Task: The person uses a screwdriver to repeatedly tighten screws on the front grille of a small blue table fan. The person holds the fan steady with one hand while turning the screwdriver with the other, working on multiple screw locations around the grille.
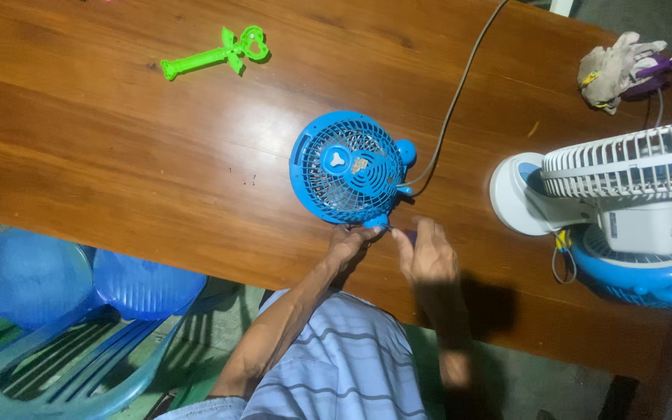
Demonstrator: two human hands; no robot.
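A small blue fan [348, 167] is laid flat on the wooden desk [118, 155], grille upward, close to the near edge, with its grey cord [460, 85] running away across the desk top. The lower rim of the grille is met by both hands. The left hand [346, 245] is curled against the rim, its fingers [367, 232] closed around what seems to be a small blue tab or clip there; whether the tab is truly pinched or only pressed cannot be told. The right hand [428, 255] is held just beside it, fingers partly bent and pointed toward the same spot, and nothing is clearly gripped by it.

The work in hand is judged to be at the rim fastening. It would be done well if the fan body is kept flat and steadied by one hand while the clip is worked by the other, with force applied along the rim rather than against the thin grille bars, which look likely to flex. The cord is best kept slack and away from the wrists.

Further off, a green plastic toy wand [215, 53] is seen near the far edge, a crumpled glove [616, 70] at the right, and a white fan [616, 183] resting over another blue fan [639, 276]. Blue plastic chairs [64, 311] are stood below the desk edge.
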